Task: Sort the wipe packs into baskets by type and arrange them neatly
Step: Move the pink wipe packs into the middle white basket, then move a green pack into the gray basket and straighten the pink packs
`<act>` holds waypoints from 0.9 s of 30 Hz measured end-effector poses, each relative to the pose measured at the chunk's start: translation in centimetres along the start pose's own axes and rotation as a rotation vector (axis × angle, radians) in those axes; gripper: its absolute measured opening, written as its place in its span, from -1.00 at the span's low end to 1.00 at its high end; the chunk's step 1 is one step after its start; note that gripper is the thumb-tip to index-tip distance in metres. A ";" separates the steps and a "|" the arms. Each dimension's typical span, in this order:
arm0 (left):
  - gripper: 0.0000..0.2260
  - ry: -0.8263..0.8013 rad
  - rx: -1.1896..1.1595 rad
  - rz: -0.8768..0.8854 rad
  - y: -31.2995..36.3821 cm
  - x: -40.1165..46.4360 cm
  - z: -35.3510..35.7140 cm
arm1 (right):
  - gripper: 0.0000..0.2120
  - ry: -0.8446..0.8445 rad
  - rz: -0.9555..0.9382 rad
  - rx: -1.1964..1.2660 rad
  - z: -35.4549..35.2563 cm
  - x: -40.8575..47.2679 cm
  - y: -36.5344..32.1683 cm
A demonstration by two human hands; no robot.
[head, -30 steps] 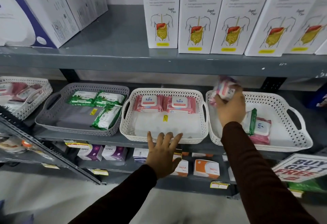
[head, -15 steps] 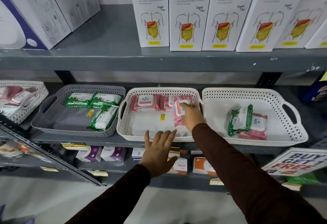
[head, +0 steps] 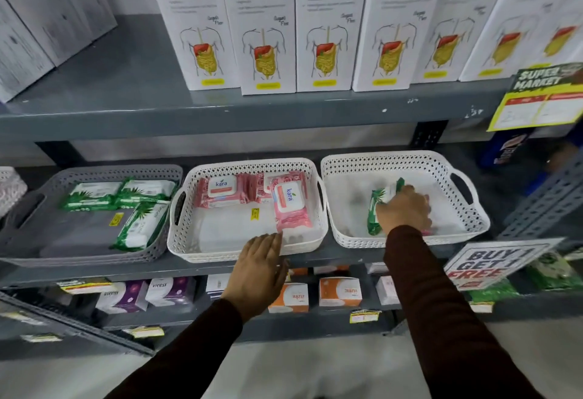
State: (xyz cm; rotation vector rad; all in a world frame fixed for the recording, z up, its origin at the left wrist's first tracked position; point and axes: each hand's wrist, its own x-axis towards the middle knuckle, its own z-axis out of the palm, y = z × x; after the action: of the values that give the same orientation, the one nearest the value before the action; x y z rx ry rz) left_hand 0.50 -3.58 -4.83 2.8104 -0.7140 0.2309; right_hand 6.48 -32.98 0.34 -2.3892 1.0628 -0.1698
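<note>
On the grey shelf (head: 220, 269) stand three baskets side by side. In the right white basket (head: 454, 225) the right hand (head: 403, 209) covers a green wipe pack (head: 375, 209), its fingers hidden, so a grip cannot be told. The left hand (head: 258, 269) lies flat, fingers (head: 276, 242) spread and empty, at the front rim of the middle basket (head: 186, 241), just below an upright pink wipe pack (head: 290, 206).
</note>
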 end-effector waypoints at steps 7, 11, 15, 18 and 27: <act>-0.48 -0.034 -0.014 0.083 2.0 1.1 0.5 | -0.64 -0.221 0.138 0.445 -0.1 1.4 2.0; -0.49 -0.033 0.009 0.055 0.3 0.0 -0.6 | -0.69 -0.195 0.163 0.891 -1.2 -0.3 1.4; -0.49 -0.030 0.015 0.012 -3.5 -2.0 -2.1 | -0.90 -0.219 0.106 1.225 -2.2 -3.8 -1.6; -0.48 -0.039 0.027 -0.043 -7.0 -3.6 -3.2 | -0.90 -0.342 0.046 1.261 -1.6 -7.0 -4.7; -0.47 0.010 0.002 -0.219 -19.8 -9.2 -7.9 | -0.62 -0.791 -0.130 1.130 7.4 -19.1 -17.7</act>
State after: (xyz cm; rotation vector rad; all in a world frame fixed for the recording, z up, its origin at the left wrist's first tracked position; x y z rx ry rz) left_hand 1.41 19.57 -2.78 2.8574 -0.3991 0.2068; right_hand 7.40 -6.25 4.61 -1.2677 0.2630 0.1148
